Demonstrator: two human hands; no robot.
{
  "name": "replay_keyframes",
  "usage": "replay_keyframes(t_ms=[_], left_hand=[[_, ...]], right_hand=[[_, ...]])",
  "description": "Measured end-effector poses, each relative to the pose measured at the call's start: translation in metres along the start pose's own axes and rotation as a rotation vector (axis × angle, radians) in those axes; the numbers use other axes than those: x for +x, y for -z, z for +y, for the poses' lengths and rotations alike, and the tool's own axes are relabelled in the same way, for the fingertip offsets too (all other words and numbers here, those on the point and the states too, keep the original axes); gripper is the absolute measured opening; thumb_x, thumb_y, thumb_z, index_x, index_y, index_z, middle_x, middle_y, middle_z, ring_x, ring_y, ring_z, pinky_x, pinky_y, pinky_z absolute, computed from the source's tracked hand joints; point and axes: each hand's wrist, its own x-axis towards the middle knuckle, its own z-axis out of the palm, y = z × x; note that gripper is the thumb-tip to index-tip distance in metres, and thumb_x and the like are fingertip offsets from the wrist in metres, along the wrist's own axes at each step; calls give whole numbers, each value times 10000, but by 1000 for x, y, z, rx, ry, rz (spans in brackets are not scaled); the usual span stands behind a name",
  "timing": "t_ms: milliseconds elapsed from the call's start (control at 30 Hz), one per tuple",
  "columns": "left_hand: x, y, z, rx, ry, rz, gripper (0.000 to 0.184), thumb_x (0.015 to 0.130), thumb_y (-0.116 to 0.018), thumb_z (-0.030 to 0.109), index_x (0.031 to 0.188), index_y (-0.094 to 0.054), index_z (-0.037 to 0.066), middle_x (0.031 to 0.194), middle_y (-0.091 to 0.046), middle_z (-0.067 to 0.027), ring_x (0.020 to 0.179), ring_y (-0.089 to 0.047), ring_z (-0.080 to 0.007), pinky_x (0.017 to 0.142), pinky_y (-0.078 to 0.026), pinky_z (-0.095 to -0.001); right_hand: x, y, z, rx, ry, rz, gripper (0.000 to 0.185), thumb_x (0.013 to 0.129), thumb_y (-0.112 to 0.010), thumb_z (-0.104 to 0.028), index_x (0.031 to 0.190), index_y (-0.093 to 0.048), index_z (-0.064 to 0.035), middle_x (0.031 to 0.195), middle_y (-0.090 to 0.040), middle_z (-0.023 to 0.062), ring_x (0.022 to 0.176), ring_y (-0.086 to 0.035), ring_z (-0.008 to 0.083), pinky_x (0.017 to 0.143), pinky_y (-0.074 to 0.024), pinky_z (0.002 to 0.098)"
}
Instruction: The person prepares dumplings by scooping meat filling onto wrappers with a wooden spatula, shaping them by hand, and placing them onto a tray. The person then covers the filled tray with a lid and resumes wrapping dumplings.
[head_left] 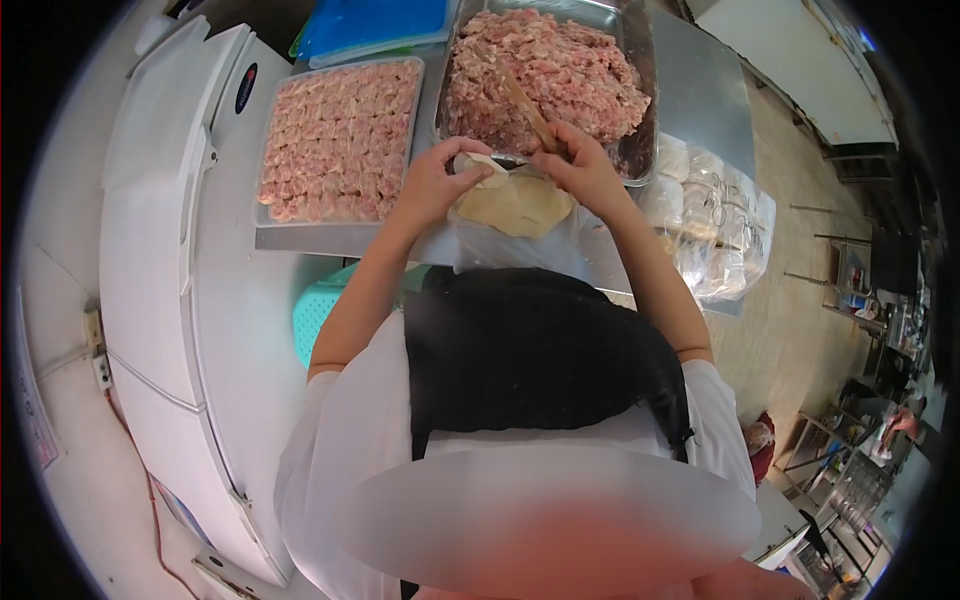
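Observation:
My left hand (441, 183) is closed on a small pale dumpling wrapper (482, 168), pinched between thumb and fingers. My right hand (583, 170) is wrapped around the near end of a thin wooden stick (528, 106), whose far part reaches over the ground meat (590, 75). The right fingertips are beside a stack of round dough wrappers (518, 208) in an open clear plastic bag. Whether they touch the stack I cannot tell. A deep metal pan (648, 130) holding the meat stands just beyond both hands.
Left of my hands, a tray (418, 75) holds rows of filled dumplings. Blue lids (375, 28) lie behind it. Plastic-wrapped wrapper packs (705, 215) sit at the right. A white fridge (245, 330) stands at the left, and a turquoise basket (315, 315) is below the table edge.

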Motion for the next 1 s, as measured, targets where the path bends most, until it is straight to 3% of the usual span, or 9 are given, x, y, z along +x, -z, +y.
replay_keyframes(t_ms=[133, 333, 433, 533, 700, 800, 833, 933, 1000], left_hand=[[9, -7, -6, -261, -92, -73, 358, 789, -708, 93, 1138, -631, 63, 1083, -666, -47, 953, -619, -128, 838, -486, -286], [15, 17, 0, -121, -68, -249, 397, 821, -681, 19, 1205, -584, 57, 963, -583, 4, 844, -549, -63, 750, -461, -230], [22, 29, 5, 207, -13, -304, 330, 804, -705, 29, 1122, -618, 48, 944, -586, -9, 850, -542, -58, 739, -460, -244], [27, 31, 11, 161, 105, -253, 199, 769, -746, 99, 912, -618, 48, 893, -607, -24, 835, -575, -116, 770, -485, -274], [20, 33, 21, -103, -474, -148, 194, 805, -648, 20, 768, -461, 57, 917, -661, -58, 839, -622, -148, 783, -501, -281], [-6, 53, 67, -269, -568, -198, 180, 796, -552, -47, 779, -407, 59, 955, -684, -87, 821, -641, -169, 782, -507, -298], [-11, 61, 78, -365, -569, -227, 178, 787, -520, -68, 786, -394, 58, 969, -691, -97, 814, -647, -177, 780, -509, -305], [-14, 77, 91, -651, -314, -509, 136, 788, -477, -57, 891, -484, 31, 989, -698, -126, 833, -660, -198, 784, -510, -320], [-1, 66, 58, -28, -177, -332, 193, 807, -469, -23, 987, -528, 14, 1003, -700, -139, 842, -665, -206, 776, -511, -316]], right_hand=[[-1, -28, -3, -116, 136, 42, 285, 821, -685, -117, 1065, -552, -51, 827, -517, -38, 709, -473, 37, 597, -386, 199], [-2, -21, -4, -76, 31, 95, 282, 807, -691, -110, 1042, -540, -65, 806, -526, -32, 686, -487, 40, 578, -396, 210], [-9, -20, -14, -1, -40, 49, 261, 819, -673, -97, 1037, -531, -77, 797, -526, -37, 648, -488, 41, 538, -379, 208], [-12, -21, -13, 20, -54, 48, 265, 828, -665, -96, 1051, -523, -83, 797, -526, -43, 632, -480, 38, 520, -363, 201], [-17, -16, -20, -30, -89, 68, 237, 873, -675, -165, 1066, -559, -89, 750, -514, -50, 612, -478, 43, 521, -362, 203], [-17, 14, -22, -476, 14, 220, 222, 913, -644, -232, 1048, -627, -57, 732, -568, -6, 638, -533, 92, 558, -419, 248], [-17, 26, -23, -723, 231, 279, 247, 934, -608, -272, 1026, -675, -53, 749, -637, 65, 700, -616, 195, 618, -478, 329], [-13, 63, -33, -1208, 205, 145, 277, 923, -604, -306, 1018, -682, -58, 787, -665, 117, 757, -644, 291, 650, -491, 400], [-6, 71, -31, -1409, 179, 137, 256, 917, -576, -315, 902, -693, -87, 814, -680, 109, 792, -652, 318, 659, -507, 440]])
